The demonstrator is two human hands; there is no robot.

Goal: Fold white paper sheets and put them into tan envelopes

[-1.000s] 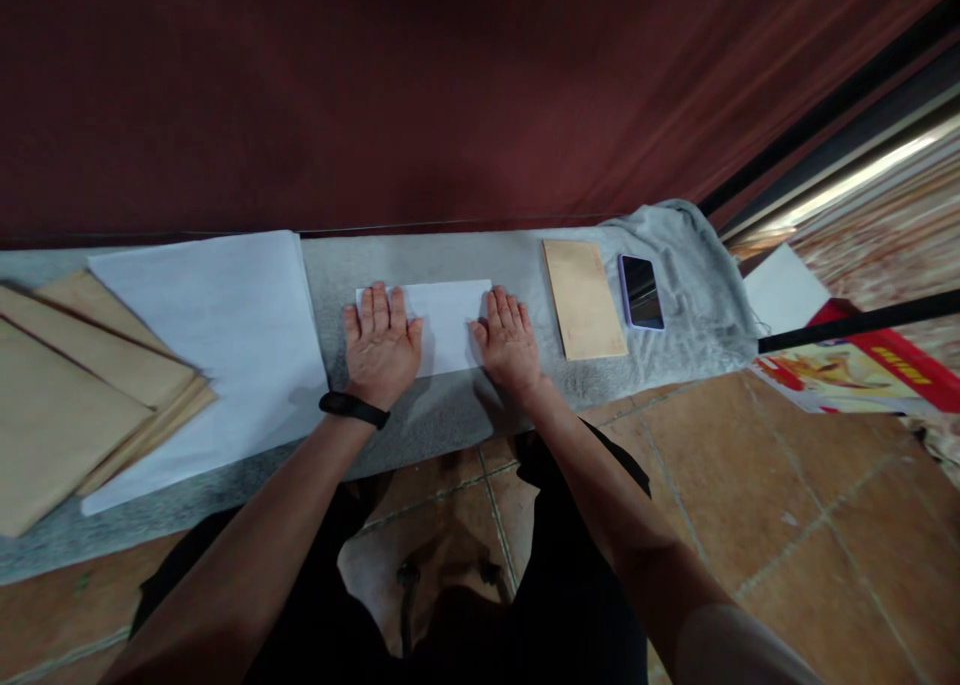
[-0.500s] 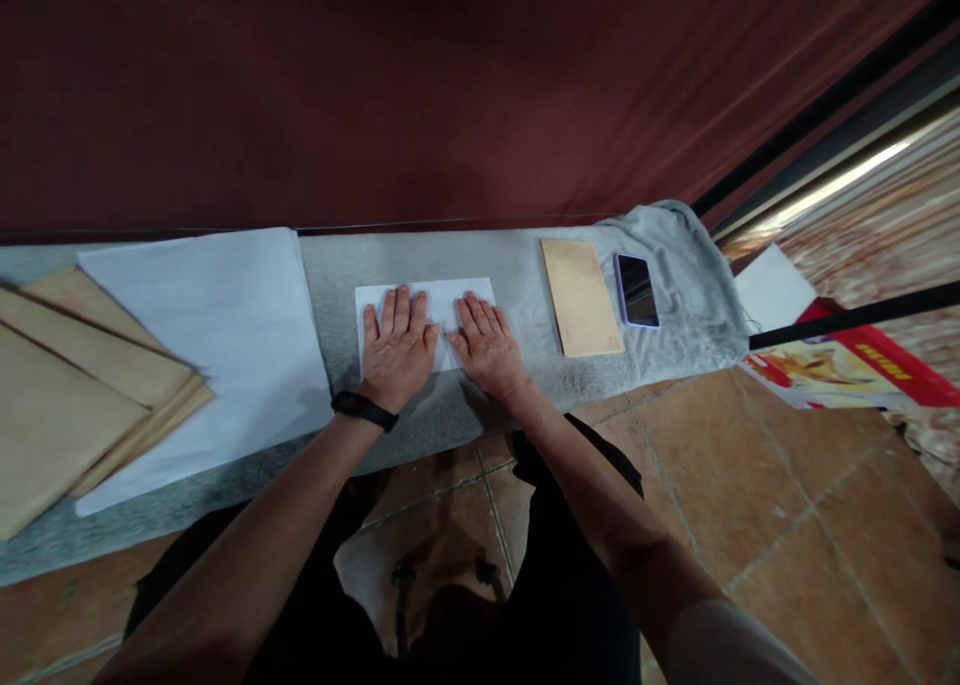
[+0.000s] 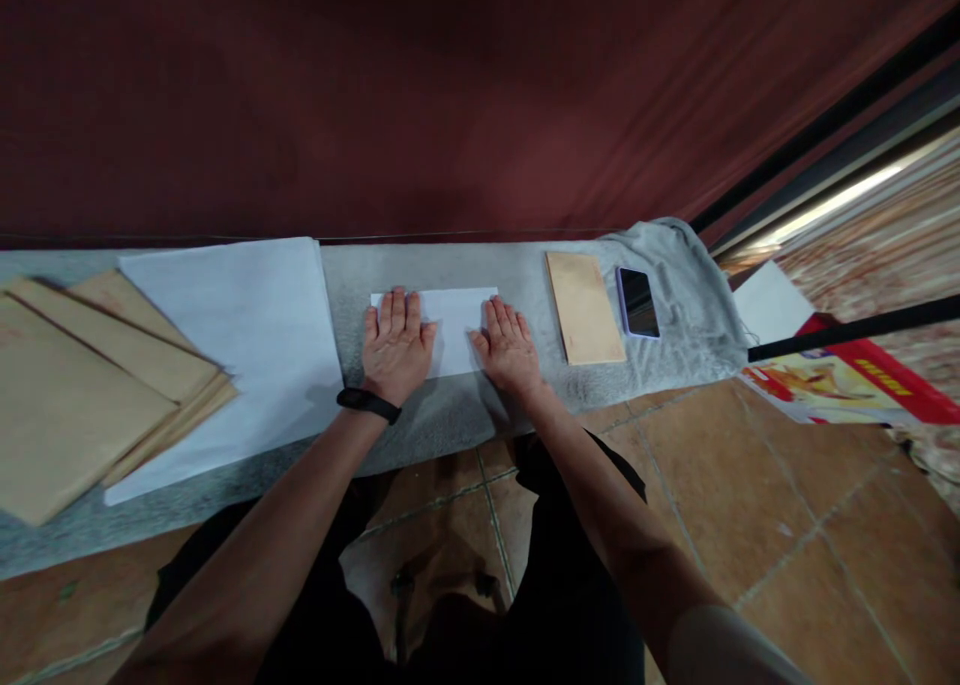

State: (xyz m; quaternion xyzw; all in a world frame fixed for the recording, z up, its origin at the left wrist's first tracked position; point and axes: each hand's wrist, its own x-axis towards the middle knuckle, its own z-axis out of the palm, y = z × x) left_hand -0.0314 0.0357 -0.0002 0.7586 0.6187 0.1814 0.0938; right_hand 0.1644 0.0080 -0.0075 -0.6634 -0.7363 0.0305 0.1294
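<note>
A folded white sheet of paper (image 3: 456,335) lies flat on the grey cloth in front of me. My left hand (image 3: 396,350) rests palm down on its left end, fingers stretched out, and covers part of it. On the right end lies my right hand (image 3: 510,350), also flat with its fingers extended. Between the two hands a stretch of bare paper shows. To the right of my right hand a brown paper envelope (image 3: 586,310) lies on the cloth, apart from it.
A grey cloth (image 3: 435,425) covers the narrow table. White sheets (image 3: 262,315) lie at the left, partly under several brown envelopes (image 3: 90,405). A phone (image 3: 639,303) lies at the right. A dark red curtain-like surface (image 3: 420,95) stands behind; a red-yellow box (image 3: 840,375) sits beyond the right end.
My hands have moved apart along the paper, the right hand sliding towards the right end, baring more paper between them. The whole view has shifted slightly.
</note>
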